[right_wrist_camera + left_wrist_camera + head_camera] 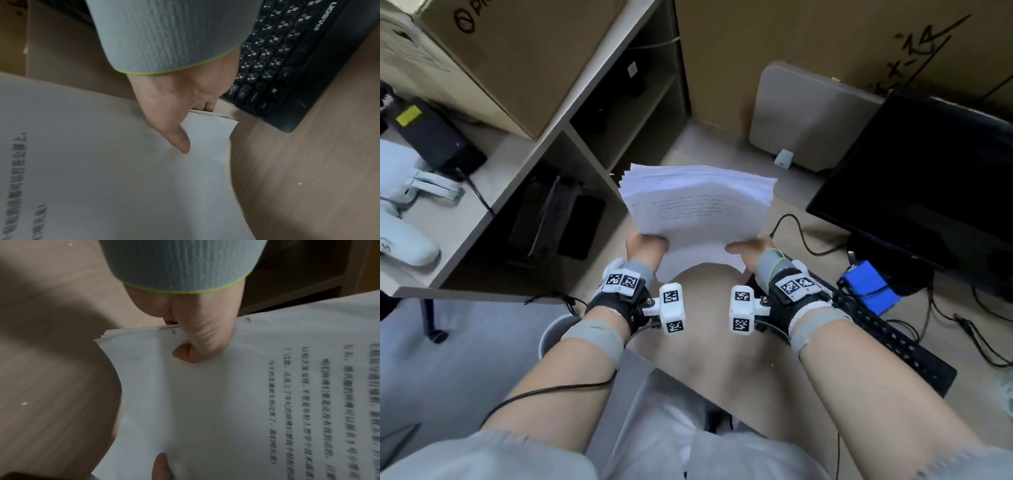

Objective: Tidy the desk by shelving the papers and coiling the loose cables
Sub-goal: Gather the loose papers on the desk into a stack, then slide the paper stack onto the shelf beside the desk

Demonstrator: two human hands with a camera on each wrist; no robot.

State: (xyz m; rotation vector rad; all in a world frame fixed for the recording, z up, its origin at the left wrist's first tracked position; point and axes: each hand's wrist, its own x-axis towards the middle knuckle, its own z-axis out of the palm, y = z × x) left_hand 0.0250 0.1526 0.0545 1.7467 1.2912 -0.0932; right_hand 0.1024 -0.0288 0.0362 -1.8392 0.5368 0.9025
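Note:
A thick stack of printed white papers (697, 209) is held up above the desk, sagging between both hands. My left hand (645, 245) grips its near left corner, thumb on top (191, 352) and fingers underneath. My right hand (751, 248) grips the near right corner the same way, thumb (179, 138) pressed on the top sheet (102, 162). The top sheet (226, 402) carries lines of printed text. A loose black cable (799, 236) curls on the desk just right of the stack.
An open shelf unit (619, 113) stands at the back left, cardboard boxes (517, 54) above it. A black monitor (924, 178), black keyboard (887, 335) (287, 65) and blue object (869, 286) lie at the right. More black cables (983, 342) trail at the far right.

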